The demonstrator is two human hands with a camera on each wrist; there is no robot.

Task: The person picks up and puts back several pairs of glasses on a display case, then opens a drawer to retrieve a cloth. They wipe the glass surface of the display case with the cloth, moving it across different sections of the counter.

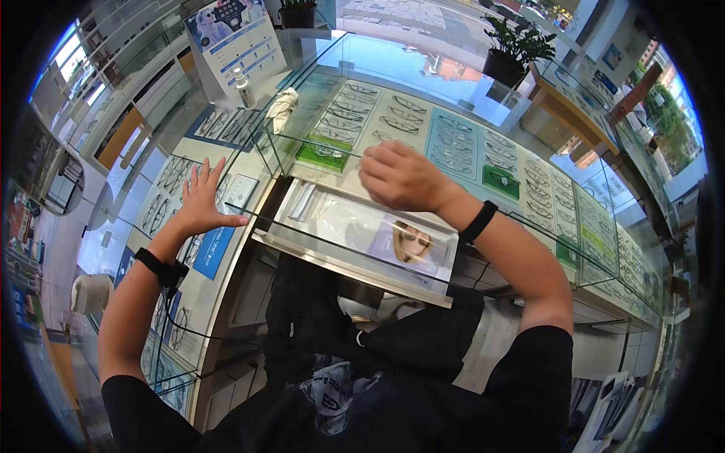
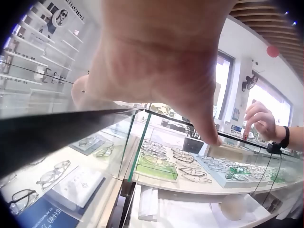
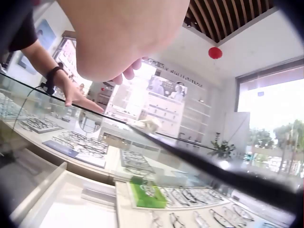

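The left hand lies spread flat on the glass tabletop at the left of the frame; the right hand, fingers curled down, touches its centre. The eyeglasses below remain untouched, so nothing seems taken out yet

Optician's shop: glass eyeglass counters

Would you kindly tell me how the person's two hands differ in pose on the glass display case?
The left hand lies flat with fingers spread; the right hand has its fingers curled under, with no grip showing. The left hand sits on the side section, the right hand over the eyeglass trays. Both wear black wristbands.
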